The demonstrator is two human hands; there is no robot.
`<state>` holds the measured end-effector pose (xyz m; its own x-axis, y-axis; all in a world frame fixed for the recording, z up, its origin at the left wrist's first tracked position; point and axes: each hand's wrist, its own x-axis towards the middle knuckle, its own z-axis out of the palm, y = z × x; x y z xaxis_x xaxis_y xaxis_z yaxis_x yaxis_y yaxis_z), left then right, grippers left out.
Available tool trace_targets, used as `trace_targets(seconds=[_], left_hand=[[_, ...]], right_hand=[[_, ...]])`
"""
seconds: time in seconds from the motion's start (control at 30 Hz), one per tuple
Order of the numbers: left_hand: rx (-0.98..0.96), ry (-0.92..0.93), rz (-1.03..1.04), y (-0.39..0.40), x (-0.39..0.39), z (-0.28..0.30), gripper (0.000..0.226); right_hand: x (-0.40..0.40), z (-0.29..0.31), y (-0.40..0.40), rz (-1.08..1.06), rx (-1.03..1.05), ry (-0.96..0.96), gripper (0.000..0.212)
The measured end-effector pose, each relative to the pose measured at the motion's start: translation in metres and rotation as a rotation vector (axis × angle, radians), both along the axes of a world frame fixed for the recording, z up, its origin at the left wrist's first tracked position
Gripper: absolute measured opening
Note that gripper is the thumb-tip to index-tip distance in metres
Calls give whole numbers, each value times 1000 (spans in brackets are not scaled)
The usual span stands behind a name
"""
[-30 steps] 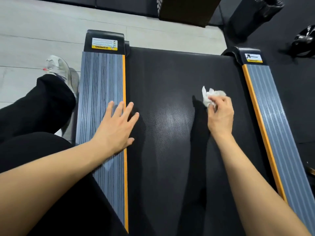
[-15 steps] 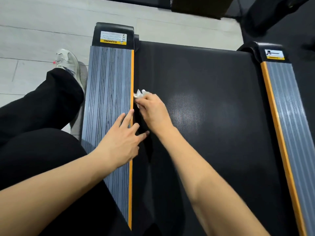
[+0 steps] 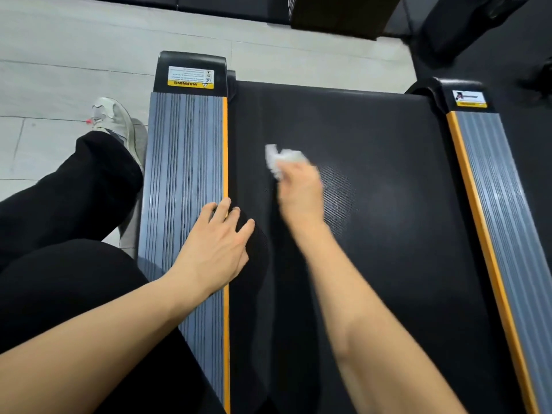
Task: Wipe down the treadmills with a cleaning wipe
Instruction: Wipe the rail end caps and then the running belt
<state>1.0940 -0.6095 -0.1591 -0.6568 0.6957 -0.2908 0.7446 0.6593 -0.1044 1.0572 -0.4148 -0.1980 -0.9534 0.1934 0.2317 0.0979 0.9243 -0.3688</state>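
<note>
Our right hand grips a crumpled white cleaning wipe, which bunches out ahead of the fingers and lies against the black treadmill belt. The hand is blurred, so we cannot tell exactly how the fingers lie around the wipe. It sits on the left half of the belt, apart from the orange edge strip.

Our left hand is released: its fingers lie spread and flat, the palm resting across the grey ribbed side rail and the orange strip, the fingertips reaching onto the belt's edge. We judge that it serves as a brace.

Outward from the hands, the rail ends in a black end cap carrying a warning label. A second ribbed rail runs along the belt's far right side. A black trouser leg and a pale shoe rest on the light floor beside the left rail.

We judge the step in hand to be wiping the belt surface. To do it well, we should keep the wipe pressed flat, not balled. Strokes should overlap from one rail to the other, reaching the seam beside each orange strip. The braced hand should carry our weight, so the wiping pressure stays even.
</note>
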Motion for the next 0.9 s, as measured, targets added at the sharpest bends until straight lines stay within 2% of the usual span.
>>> trace_targets(seconds=[0.07,0.1,0.2,0.23,0.3,0.37,0.43,0.5,0.63,0.67,0.77,0.8,0.9], left_hand=[[10,-12,-16,-3,-1,-2,56],[13,-20,-23,-5,-1,-3,57],[8,-39,-18,-8,-1,-2,60],[9,-45,-12,-7,-1,-2,59],[19,-57,-3,-6,-1,0,58],[30,-49,-2,-6,-1,0,58],[34,-36,-2,-5,0,-1,56],[34,-29,1,-3,0,-1,54],[26,-33,-3,-2,-1,1,55],[20,-37,-8,-3,-1,0,57],[0,-52,-8,-6,0,-1,61],[1,-54,-9,-6,1,-1,60],[28,-39,-22,-3,0,3,52]], right_hand=[[-11,-6,-46,201,-99,-17,29],[-13,-8,-53,261,-77,-39,24],[-13,-4,-14,323,46,59,25],[-11,-3,13,257,84,116,29],[-5,-2,74,-6,189,141,38],[3,-7,132,-317,211,-25,49],[-1,-13,144,-458,220,-123,59],[-17,-7,99,-328,298,-90,59],[-28,-5,-32,176,-45,86,48],[-26,-7,-44,221,-101,71,41],[-21,-7,-9,266,7,100,29],[-17,-6,21,203,36,91,28],[11,-7,129,-200,142,6,27]])
